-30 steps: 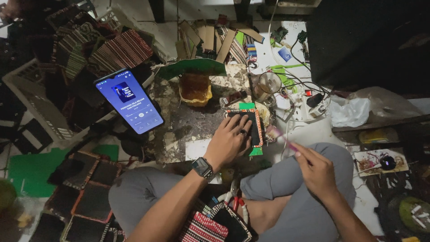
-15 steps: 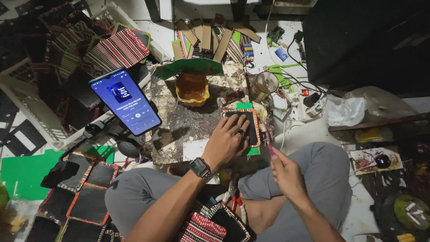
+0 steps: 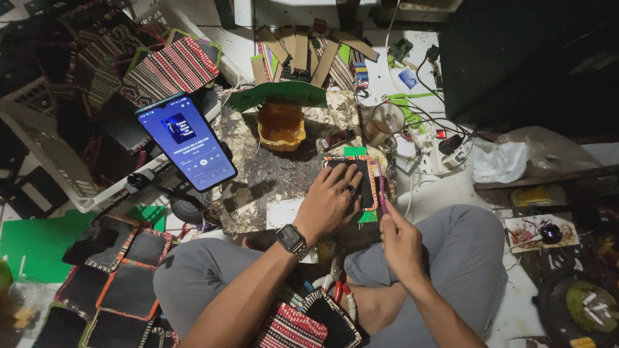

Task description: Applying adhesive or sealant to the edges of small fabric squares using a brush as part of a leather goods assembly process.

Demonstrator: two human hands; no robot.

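The left hand (image 3: 332,200) lies flat, fingers spread, pressing a black panel (image 3: 362,183) with woven trim onto the work slab (image 3: 258,174), just right of the picture's centre. The right hand (image 3: 400,241), at about 4 o'clock from the panel, is closed around a thin pink tool (image 3: 380,190) laid along the panel's right edge. That edge seems to be the one in hand; whether the others are done cannot be told. Trimmed panels (image 3: 122,283) lie piled at 8 o'clock, striped cloth (image 3: 171,67) at 11, a glue tub (image 3: 282,125) at 12.
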